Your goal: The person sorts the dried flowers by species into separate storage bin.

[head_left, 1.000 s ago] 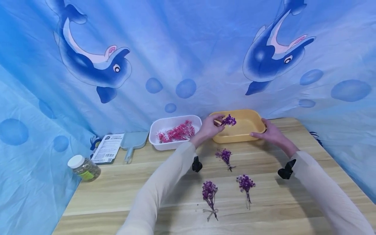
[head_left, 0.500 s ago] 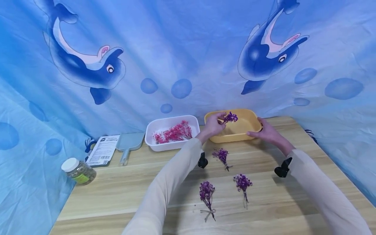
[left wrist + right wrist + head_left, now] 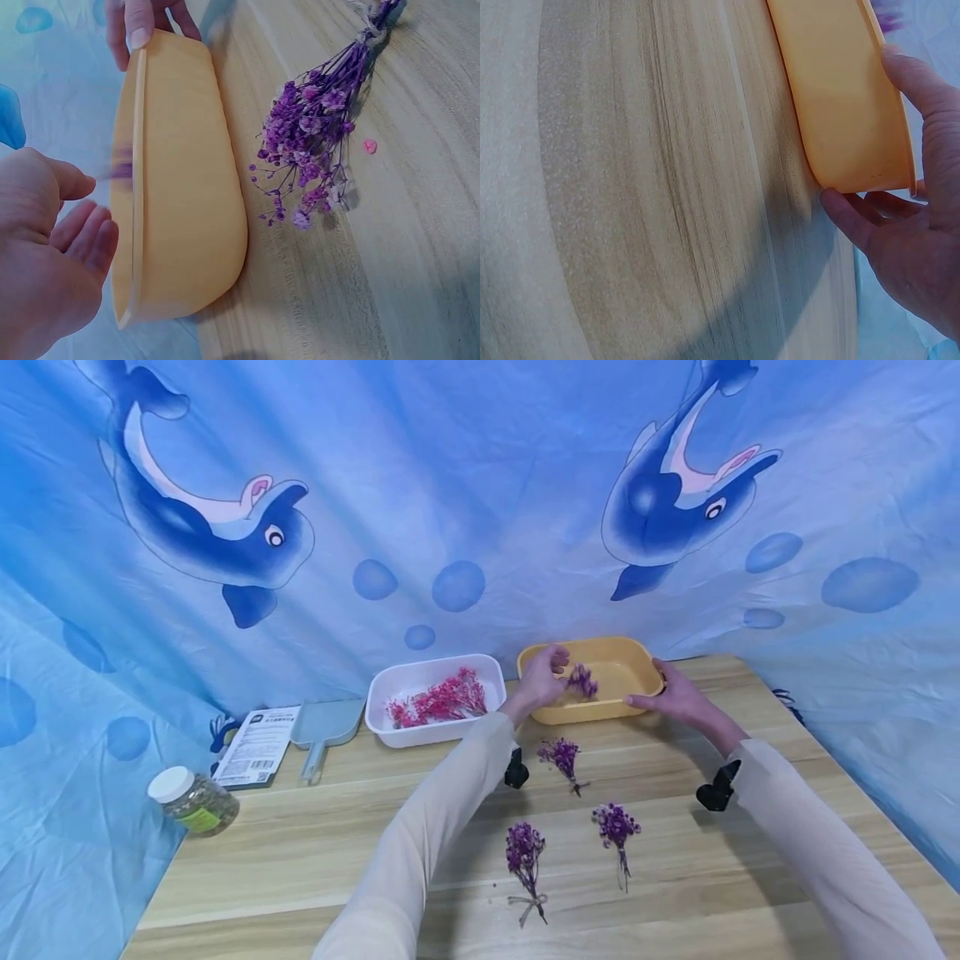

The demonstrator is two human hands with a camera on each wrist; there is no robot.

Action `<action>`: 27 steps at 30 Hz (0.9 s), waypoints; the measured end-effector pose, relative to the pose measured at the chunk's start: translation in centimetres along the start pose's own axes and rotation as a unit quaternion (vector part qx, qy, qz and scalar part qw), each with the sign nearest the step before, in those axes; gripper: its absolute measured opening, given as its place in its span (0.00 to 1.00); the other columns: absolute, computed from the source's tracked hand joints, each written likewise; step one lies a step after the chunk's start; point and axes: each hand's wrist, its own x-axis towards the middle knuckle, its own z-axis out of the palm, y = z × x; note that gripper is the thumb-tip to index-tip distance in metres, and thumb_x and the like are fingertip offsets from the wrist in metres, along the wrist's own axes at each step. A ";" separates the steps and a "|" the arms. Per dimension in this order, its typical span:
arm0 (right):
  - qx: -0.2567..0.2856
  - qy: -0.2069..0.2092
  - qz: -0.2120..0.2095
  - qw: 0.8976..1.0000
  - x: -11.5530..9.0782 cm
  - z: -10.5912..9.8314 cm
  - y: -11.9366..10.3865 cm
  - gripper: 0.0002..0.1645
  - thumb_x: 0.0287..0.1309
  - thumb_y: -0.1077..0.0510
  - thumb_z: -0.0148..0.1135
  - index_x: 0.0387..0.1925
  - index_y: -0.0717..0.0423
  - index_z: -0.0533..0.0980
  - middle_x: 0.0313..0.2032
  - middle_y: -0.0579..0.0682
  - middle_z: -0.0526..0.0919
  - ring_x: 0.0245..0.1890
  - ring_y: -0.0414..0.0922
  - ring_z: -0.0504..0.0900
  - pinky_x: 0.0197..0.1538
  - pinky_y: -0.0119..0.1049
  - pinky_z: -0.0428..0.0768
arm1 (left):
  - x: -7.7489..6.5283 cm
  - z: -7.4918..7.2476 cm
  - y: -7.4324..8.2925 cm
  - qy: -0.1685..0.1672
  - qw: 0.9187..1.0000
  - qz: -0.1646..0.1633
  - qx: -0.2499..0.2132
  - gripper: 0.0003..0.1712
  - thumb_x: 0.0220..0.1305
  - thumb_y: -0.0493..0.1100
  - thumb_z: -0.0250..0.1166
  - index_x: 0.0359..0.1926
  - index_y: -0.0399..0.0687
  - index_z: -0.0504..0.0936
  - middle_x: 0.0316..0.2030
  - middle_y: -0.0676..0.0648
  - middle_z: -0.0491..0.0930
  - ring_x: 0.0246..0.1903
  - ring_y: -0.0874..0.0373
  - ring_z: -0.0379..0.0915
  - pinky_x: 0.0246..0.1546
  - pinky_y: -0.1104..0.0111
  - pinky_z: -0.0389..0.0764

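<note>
A small bunch of purple dried flowers (image 3: 582, 682), blurred in motion, drops inside the yellow tray (image 3: 592, 713). Just left of it, my left hand (image 3: 543, 681) is over the tray's left end; the left wrist view shows its fingers parted from the flowers, with nothing between them. My right hand (image 3: 681, 695) grips the tray's right end, thumb (image 3: 911, 75) on the rim and fingers beneath and round the end wall. In front of the tray lie a purple bunch (image 3: 562, 758), a second one (image 3: 617, 825) and a third, tied with twine (image 3: 525, 850).
Left of the yellow tray stands a white tray (image 3: 438, 733) of pink dried flowers (image 3: 446, 697). Farther left are a pale blue dustpan-like scoop (image 3: 326, 724), a printed packet (image 3: 258, 747) and a white-lidded jar (image 3: 197, 802). A dolphin-patterned curtain (image 3: 495, 485) hangs behind the table.
My left hand has let go of the purple bunch, which has fallen lower into the yellow tray. My right hand stays on the tray. The head view has shifted slightly right.
</note>
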 end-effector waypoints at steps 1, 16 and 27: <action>0.000 0.000 0.000 1.000 0.0 0.0 0.0 0.72 0.56 0.36 0.71 0.76 0.71 0.36 0.70 0.79 0.50 0.67 0.72 0.57 0.68 0.63 0.58 | -0.1 0.0 -0.1 0.001 1.000 0.000 0.001 0.29 0.61 0.25 0.62 0.64 0.36 0.71 0.58 0.40 0.77 0.55 0.49 0.74 0.54 0.69 0.76; 0.012 -0.005 0.009 1.000 0.0 -0.2 -0.1 0.74 0.56 0.35 0.70 0.76 0.69 0.32 0.72 0.78 0.45 0.69 0.72 0.53 0.69 0.63 0.55 | -6.9 -0.7 1.1 0.035 0.996 0.009 -0.087 0.25 0.60 0.31 0.69 0.59 0.37 0.75 0.46 0.37 0.80 0.40 0.49 0.81 0.39 0.70 0.83; 0.001 -0.008 -0.005 1.000 -0.2 -0.2 -0.3 0.72 0.57 0.36 0.69 0.75 0.72 0.34 0.70 0.80 0.47 0.68 0.74 0.53 0.68 0.66 0.55 | -12.4 2.1 -0.1 0.009 0.994 -0.070 0.085 0.35 0.57 0.45 0.75 0.63 0.41 0.74 0.51 0.40 0.78 0.46 0.50 0.76 0.46 0.62 0.80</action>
